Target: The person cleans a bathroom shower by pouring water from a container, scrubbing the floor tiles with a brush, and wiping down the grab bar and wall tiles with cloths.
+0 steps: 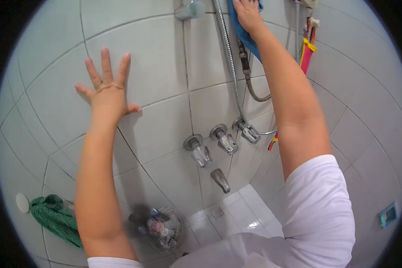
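My left hand (109, 91) lies against the white tiled wall (152, 134), fingers and thumb spread, with nothing in it. At the top of the view my right hand (249, 17) is on a blue cloth (239, 27) and presses it to the tiles. The upper frame edge cuts off part of the cloth and some of the fingertips. Beside the cloth hangs a metal shower hose (228, 49). A second hose (250, 87) with a dark connector loops down just below the cloth, partly behind my right forearm.
Three tap handles (226, 142) and a spout (220, 181) jut from the wall. A wire basket (174, 228) with bottles stands low down. A green cloth (53, 216) hangs at left, a pink-and-yellow item (306, 56) at upper right. A floor drain (217, 212) shows below.
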Motion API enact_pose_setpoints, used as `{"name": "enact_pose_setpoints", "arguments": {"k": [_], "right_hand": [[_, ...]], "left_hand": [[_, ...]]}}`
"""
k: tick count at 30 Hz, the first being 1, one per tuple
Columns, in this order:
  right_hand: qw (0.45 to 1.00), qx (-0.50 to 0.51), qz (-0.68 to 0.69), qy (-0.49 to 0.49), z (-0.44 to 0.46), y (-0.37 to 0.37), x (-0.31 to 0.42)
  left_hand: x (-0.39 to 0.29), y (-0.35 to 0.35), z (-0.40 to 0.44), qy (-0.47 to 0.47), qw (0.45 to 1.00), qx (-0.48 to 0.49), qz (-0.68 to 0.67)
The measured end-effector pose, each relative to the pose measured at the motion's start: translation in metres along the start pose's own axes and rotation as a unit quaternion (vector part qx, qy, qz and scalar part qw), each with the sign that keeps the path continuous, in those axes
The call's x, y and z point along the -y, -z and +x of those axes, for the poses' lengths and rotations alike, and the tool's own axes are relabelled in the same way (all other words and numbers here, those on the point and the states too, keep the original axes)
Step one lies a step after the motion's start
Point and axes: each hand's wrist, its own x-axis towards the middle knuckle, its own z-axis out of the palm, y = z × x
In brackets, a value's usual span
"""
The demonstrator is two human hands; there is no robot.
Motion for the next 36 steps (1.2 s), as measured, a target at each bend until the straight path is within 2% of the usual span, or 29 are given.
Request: {"name": "enact_pose_setpoints", "arguments": {"k": [2,3,5,7,8,9,10,11,12,13,14,15,16,18,20,22,23,24,25,27,28,30,31,32,33,34,36], "right_hand": [[0.999,-0.027,-0.011,-0.031,-0.023,-0.007,-0.005],[0.998,-0.054,0.022,-0.008,-0.038,-0.010,-0.016],[0.995,-0.079,0.001,-0.057,-0.085,0.000,-0.025],[0.989,-0.036,-0.046,-0.138,-0.141,0.005,-0.048],[0.987,0.001,-0.038,-0.157,-0.172,0.004,-0.066],[0.986,-0.031,-0.018,-0.162,-0.196,0.007,-0.072],[0.976,0.016,-0.020,-0.216,-0.217,0.011,-0.083],[0.973,-0.091,-0.186,-0.101,-0.242,0.000,-0.108],[0.972,-0.089,-0.189,-0.106,-0.246,0.009,-0.116],[0.965,-0.073,-0.005,-0.251,-0.247,0.017,-0.122],[0.905,-0.055,0.180,-0.381,-0.247,0.023,-0.128],[0.870,-0.143,0.292,-0.370,-0.240,0.035,-0.125],[0.869,-0.142,0.293,-0.372,-0.233,0.054,-0.106],[0.882,-0.130,0.355,-0.281,-0.234,0.086,-0.050],[0.963,-0.058,0.263,-0.024,-0.254,0.078,-0.031],[0.960,0.158,0.221,0.067,-0.269,0.086,-0.006],[0.952,0.277,0.123,0.053,-0.282,0.087,0.000],[0.920,0.389,0.022,0.039,-0.300,0.086,0.006],[0.919,0.390,0.027,0.041,-0.316,0.090,0.011],[0.946,0.311,-0.002,0.095,-0.341,0.100,0.009],[0.946,0.310,-0.001,0.098,-0.347,0.101,0.002],[0.954,0.240,-0.029,0.179,-0.362,0.107,-0.007],[0.953,0.238,-0.030,0.183,-0.363,0.099,-0.008],[0.971,0.236,0.024,0.032,-0.362,0.089,-0.008],[0.962,0.231,0.075,-0.125,-0.366,0.081,-0.009],[0.961,0.235,0.075,-0.126,-0.371,0.075,-0.012],[0.878,0.202,0.207,-0.382,-0.373,0.058,-0.020]], "left_hand": [[-0.003,-0.002,0.001,0.013,1.000,0.002,0.020],[-0.004,-0.004,0.001,0.021,0.999,-0.010,0.035],[-0.003,-0.010,0.004,0.019,0.999,-0.026,0.039],[-0.003,-0.017,0.003,0.015,0.998,-0.041,0.033],[-0.002,-0.018,0.005,0.021,0.998,-0.050,0.043],[-0.003,-0.021,0.005,0.025,0.997,-0.058,0.052],[-0.001,-0.026,0.005,0.020,0.997,-0.054,0.052],[0.002,-0.031,0.006,-0.007,0.994,-0.108,0.022],[0.003,-0.033,0.006,-0.036,0.986,-0.161,-0.010],[0.003,-0.034,0.008,-0.036,0.985,-0.167,-0.005],[0.004,-0.036,0.009,-0.039,0.985,-0.166,-0.004],[0.003,-0.037,0.009,-0.048,0.983,-0.177,-0.001],[0.003,-0.037,0.008,-0.056,0.981,-0.188,0.002],[0.002,-0.038,0.009,-0.044,0.983,-0.179,0.019],[-0.004,-0.036,0.009,-0.034,0.985,-0.167,0.038],[-0.012,-0.031,0.005,0.028,0.988,-0.129,0.083],[-0.015,-0.030,0.000,0.032,0.988,-0.125,0.090],[-0.021,-0.028,-0.007,-0.023,0.986,-0.146,0.079],[-0.030,-0.025,-0.013,-0.079,0.980,-0.167,0.067],[-0.060,-0.019,-0.029,-0.108,0.980,-0.159,0.057],[-0.073,-0.019,-0.035,-0.138,0.978,-0.151,0.043],[-0.089,-0.025,-0.038,-0.158,0.979,-0.124,0.029],[-0.091,-0.029,-0.034,-0.170,0.980,-0.103,0.018],[-0.092,-0.036,-0.031,-0.165,0.981,-0.103,0.019],[-0.093,-0.045,-0.030,-0.167,0.980,-0.105,0.002],[-0.096,-0.048,-0.030,-0.171,0.979,-0.107,-0.017],[-0.100,-0.046,-0.028,-0.141,0.989,-0.034,0.023]]}}
